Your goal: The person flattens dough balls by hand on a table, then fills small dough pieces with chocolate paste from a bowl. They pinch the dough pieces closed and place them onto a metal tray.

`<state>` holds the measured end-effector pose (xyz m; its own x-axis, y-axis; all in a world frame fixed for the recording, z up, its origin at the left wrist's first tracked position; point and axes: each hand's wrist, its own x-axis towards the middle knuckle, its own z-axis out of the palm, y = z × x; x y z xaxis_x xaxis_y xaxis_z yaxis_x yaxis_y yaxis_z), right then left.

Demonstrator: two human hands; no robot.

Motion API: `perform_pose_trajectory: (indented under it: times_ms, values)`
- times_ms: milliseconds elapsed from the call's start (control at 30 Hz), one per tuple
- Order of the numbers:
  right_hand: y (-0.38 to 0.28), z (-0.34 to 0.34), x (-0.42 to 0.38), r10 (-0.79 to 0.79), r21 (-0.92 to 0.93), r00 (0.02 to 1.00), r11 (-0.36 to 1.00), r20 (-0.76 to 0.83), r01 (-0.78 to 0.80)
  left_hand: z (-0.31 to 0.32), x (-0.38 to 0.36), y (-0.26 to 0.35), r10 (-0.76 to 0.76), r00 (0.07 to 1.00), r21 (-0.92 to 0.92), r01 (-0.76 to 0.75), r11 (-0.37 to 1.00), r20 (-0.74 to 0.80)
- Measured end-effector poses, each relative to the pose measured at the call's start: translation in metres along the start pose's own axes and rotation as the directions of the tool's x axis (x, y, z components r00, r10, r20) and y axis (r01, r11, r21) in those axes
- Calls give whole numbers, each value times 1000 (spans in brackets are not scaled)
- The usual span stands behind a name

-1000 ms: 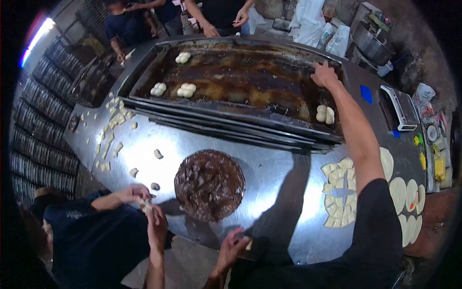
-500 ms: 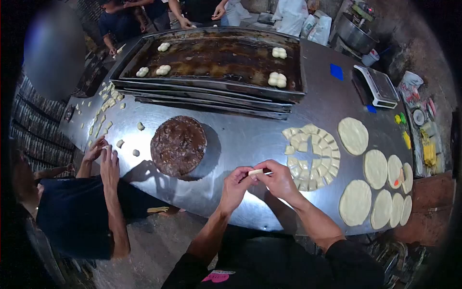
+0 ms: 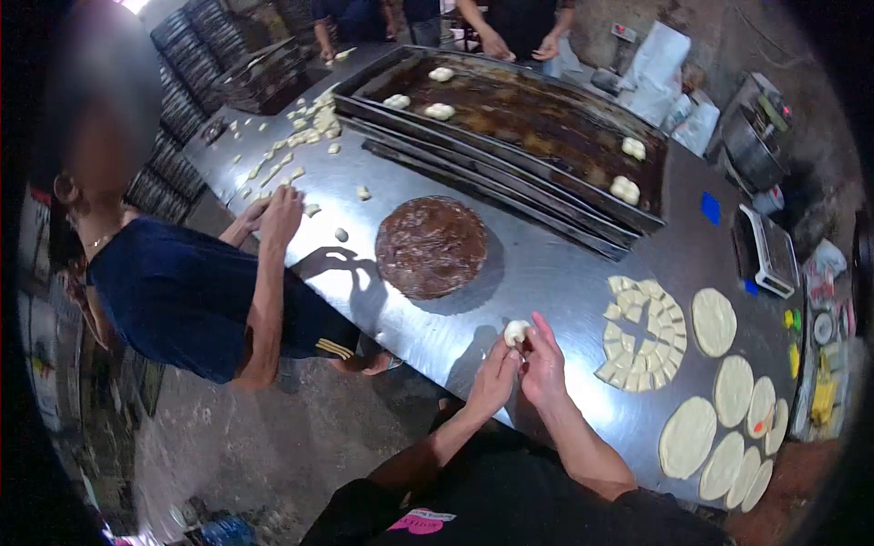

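Between my left hand (image 3: 492, 375) and my right hand (image 3: 543, 366) is a small rounded piece of dough (image 3: 516, 333), pinched by the fingers of both. My hands are above the near edge of the metal table. Just beyond them sits a round mass of brown, glossy filling (image 3: 431, 247). To the right lies a flat dough round cut into small pieces (image 3: 669, 329), with a gap in its middle. Several uncut dough rounds (image 3: 687, 438) lie farther right, some with edges overlapping.
Stacked baking trays (image 3: 546, 127) stand at the back, with several dough clusters on top. On the left, a co-worker (image 3: 200, 291) handles dough near scattered pieces (image 3: 314, 123). A scale (image 3: 769, 250) is at the right. Other people stand across the table.
The view has swung left, so the table appears shifted right. The dough in my fingers went from a flat strip to a rounded lump, and my hands turned more upright around it.
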<state>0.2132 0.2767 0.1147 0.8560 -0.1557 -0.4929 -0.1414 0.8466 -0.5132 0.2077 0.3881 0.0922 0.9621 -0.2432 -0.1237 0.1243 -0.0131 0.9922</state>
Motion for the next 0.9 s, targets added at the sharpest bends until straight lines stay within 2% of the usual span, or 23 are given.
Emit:
perform_pose_trajectory:
  times_ms: [67, 100, 133, 167, 200, 233, 267, 300, 333, 400, 467, 533, 567, 600, 633, 667, 700, 733, 767, 800, 867, 900]
  values:
    - [18, 28, 15, -72, -257, 997, 963, 34, 78, -30, 0, -10, 143, 990, 377, -136, 916, 9]
    - [31, 25, 40, -124, -452, 971, 868, 204, 206, -45, 0, -10, 141, 990, 367, -130, 921, -4]
    - [38, 36, 54, -114, -464, 973, 863, 201, 197, -61, -2, -10, 163, 986, 331, -139, 933, -44]
    - [44, 49, 71, -276, -736, 884, 490, 378, 467, -77, -5, -11, 181, 980, 293, -150, 944, -83]
    - [48, 61, 85, -312, -786, 743, -22, 593, 618, -95, -6, -19, 114, 987, 312, -75, 947, -109]
    - [50, 71, 99, -303, -792, 750, -29, 588, 610, -110, -8, -24, 87, 988, 281, -49, 958, -126]
    - [50, 80, 113, -198, -590, 556, -270, 807, 761, -123, -9, -27, 64, 988, 250, -26, 968, -144]
    - [53, 86, 122, -27, -305, 330, -459, 944, 835, -134, -9, -33, 34, 982, 223, 8, 975, -183]
    - [58, 88, 127, -17, -304, 334, -462, 942, 833, -145, -11, -37, 29, 982, 213, 11, 977, -185]
    - [64, 91, 137, 185, -185, 341, -563, 922, 805, -162, -10, -41, -31, 985, 144, 56, 988, -172]
    - [68, 86, 143, 230, -187, 369, -562, 900, 805, -170, -5, -40, -31, 986, 174, 60, 983, -162]
    - [66, 94, 138, 271, -318, 504, -517, 820, 795, -172, 3, -43, -61, 993, 142, 76, 987, -104]
    - [68, 94, 142, 268, -320, 506, -519, 820, 793, -170, 11, -45, -61, 993, 142, 75, 987, -100]
    - [71, 93, 148, 174, -558, 653, -389, 737, 733, -162, 22, -48, -176, 979, -149, 160, 976, -107]
    - [72, 92, 148, 107, -756, 787, -224, 608, 615, -155, 29, -44, -294, 953, -425, 235, 874, -77]
    - [69, 88, 146, 102, -760, 790, -223, 604, 610, -148, 35, -40, -296, 952, -421, 241, 874, -71]
    - [63, 88, 142, 245, -908, 885, 246, 396, 338, -142, 45, -29, -361, 932, -572, 272, 774, -45]
    - [55, 93, 132, 463, -801, 852, 591, 243, -93, -137, 47, -22, -421, 907, -702, 296, 648, -6]
    - [43, 95, 116, 557, -710, 816, 636, 154, -301, -134, 50, -23, -366, 930, -758, 265, 595, 38]
    - [38, 92, 101, 541, -647, 827, 688, 154, -329, -128, 51, -19, -355, 934, -756, 262, 599, 43]
    - [26, 80, 81, 517, -571, 834, 751, 193, -333, -118, 43, -11, -318, 944, -668, 182, 721, -86]
    - [21, 73, 72, 506, -559, 840, 761, 196, -328, -113, 41, -9, -265, 959, -632, 143, 762, -102]
